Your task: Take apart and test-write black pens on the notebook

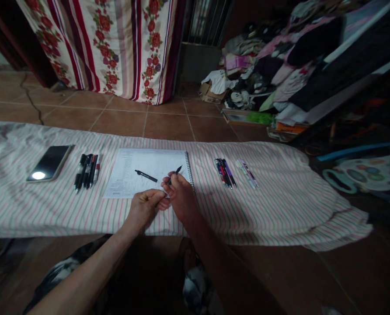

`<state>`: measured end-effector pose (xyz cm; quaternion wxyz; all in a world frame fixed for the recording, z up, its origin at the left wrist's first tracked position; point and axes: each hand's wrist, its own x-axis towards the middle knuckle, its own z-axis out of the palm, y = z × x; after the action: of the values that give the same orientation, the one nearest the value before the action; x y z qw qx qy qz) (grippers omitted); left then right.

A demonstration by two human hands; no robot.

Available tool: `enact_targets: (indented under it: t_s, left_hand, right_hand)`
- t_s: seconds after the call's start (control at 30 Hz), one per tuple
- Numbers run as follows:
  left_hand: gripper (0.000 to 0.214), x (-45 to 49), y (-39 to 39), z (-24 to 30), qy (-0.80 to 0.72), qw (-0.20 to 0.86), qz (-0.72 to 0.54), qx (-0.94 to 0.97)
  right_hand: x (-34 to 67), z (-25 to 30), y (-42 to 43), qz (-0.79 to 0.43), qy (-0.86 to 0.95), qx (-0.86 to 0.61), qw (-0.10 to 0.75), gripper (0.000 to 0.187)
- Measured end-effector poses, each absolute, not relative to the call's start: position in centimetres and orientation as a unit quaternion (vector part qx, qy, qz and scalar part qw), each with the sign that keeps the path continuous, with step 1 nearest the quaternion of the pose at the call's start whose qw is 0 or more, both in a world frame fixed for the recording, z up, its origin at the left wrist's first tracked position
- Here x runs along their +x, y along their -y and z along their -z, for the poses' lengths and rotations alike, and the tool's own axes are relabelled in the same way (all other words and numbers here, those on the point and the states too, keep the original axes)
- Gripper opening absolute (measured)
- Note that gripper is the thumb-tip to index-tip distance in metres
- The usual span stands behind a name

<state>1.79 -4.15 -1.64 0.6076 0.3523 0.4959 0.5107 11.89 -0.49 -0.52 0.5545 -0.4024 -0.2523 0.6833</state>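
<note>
Above the near edge of a spiral notebook (126,168), my two hands meet. In my right hand (183,197) is a short black pen part (178,169), its dark pointed end sticking up past the fingers. My left hand (145,205) is closed in a pinch right beside the right fingers; whatever lies between its fingertips is too small to make out. A black pen barrel (145,176) rests at a slant on the notebook page, just left of my right fingertips. The page carries print and faint writing.
Left of the notebook lie several pens and markers (87,170) and a phone (50,162) with a bright reflection. To the right are several dark pens (225,173) and some pastel pens (247,173). A striped cloth (263,210) covers the low table. Clothes (263,65) are heaped beyond.
</note>
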Motion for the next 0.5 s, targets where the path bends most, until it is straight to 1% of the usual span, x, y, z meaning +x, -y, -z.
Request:
enact_targets:
  t_s: [0.27,0.5]
  left_hand:
    - [0.025,1.82,3.87,0.77,-0.486,0.629,-0.490,0.358]
    - [0.030,1.57,3.83,0.68,-0.453,0.653,-0.477,0.375]
  right_hand:
    - [12.17,0.64,0.05,-0.684,0.232,-0.404,0.561,0.008]
    - [12.39,0.52,-0.38,-0.703,0.182,-0.392,0.566,0.006]
